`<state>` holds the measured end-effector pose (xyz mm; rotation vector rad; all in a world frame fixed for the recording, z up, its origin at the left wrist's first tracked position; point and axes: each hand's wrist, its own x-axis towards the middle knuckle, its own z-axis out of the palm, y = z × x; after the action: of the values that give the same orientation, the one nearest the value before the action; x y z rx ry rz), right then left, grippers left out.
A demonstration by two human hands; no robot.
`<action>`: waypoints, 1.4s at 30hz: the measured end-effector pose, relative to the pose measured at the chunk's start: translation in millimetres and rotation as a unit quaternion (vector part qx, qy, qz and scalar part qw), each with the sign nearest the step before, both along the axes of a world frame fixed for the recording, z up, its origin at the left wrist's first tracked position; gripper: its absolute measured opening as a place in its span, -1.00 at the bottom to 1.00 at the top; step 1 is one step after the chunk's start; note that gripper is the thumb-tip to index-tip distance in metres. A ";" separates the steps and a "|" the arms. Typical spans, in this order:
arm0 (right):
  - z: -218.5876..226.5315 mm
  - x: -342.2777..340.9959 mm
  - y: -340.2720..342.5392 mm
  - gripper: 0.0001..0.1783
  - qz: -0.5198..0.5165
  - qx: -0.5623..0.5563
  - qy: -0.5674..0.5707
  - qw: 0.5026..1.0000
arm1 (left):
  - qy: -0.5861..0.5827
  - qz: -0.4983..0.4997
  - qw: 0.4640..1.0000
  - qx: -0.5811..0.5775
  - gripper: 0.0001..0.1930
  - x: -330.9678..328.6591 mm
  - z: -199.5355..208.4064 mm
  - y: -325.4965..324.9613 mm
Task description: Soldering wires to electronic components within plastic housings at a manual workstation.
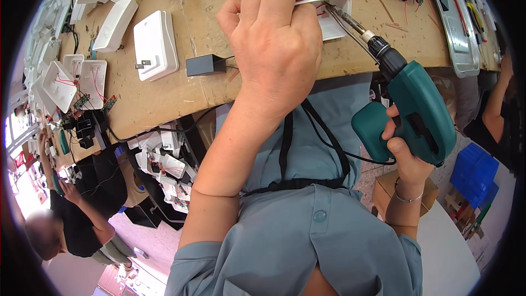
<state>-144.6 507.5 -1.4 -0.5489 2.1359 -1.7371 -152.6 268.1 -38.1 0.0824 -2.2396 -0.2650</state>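
Note:
My left hand is closed on a white plastic housing, steadying it on the workbench with its open side facing right. My right hand grips a green soldering gun by its handle. The gun's metal tip points into the housing, close to a bit of red wire; whether it touches anything in there I cannot tell. Just left of my left hand lies a small black box-shaped part with a dark lead. Beyond it sits a white plug adapter with two metal prongs.
Several white housings lie at the bench's left and far edge. A clear tray with wires and tools stands at the right. Below the bench is a bin of white parts. A co-worker works at the left, another person at the right.

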 end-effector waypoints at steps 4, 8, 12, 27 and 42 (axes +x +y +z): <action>3.7 -0.6 0.4 -0.40 0.000 0.024 0.030 0.999 | -0.001 0.001 1.000 0.002 -0.92 0.0 0.4 0.8; 2.4 0.4 4.1 -0.43 0.002 0.028 0.034 0.999 | 0.005 0.000 1.000 0.002 -0.92 -0.8 0.2 1.3; 5.1 1.7 4.3 -0.45 0.009 0.042 0.050 0.998 | -0.002 0.001 1.000 0.004 -0.93 0.0 0.7 1.9; 14.1 4.2 -5.8 -0.46 -0.007 0.054 0.075 0.996 | 0.001 0.001 1.000 0.012 -0.94 -1.5 0.4 2.3; 15.0 8.1 -3.3 -0.27 -0.016 0.050 0.047 0.998 | -0.002 0.010 1.000 0.011 -0.93 -2.0 0.9 2.4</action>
<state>-136.5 504.3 13.5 -0.5835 2.2933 -1.6395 -154.6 270.5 -37.2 0.1183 -2.2398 -0.2793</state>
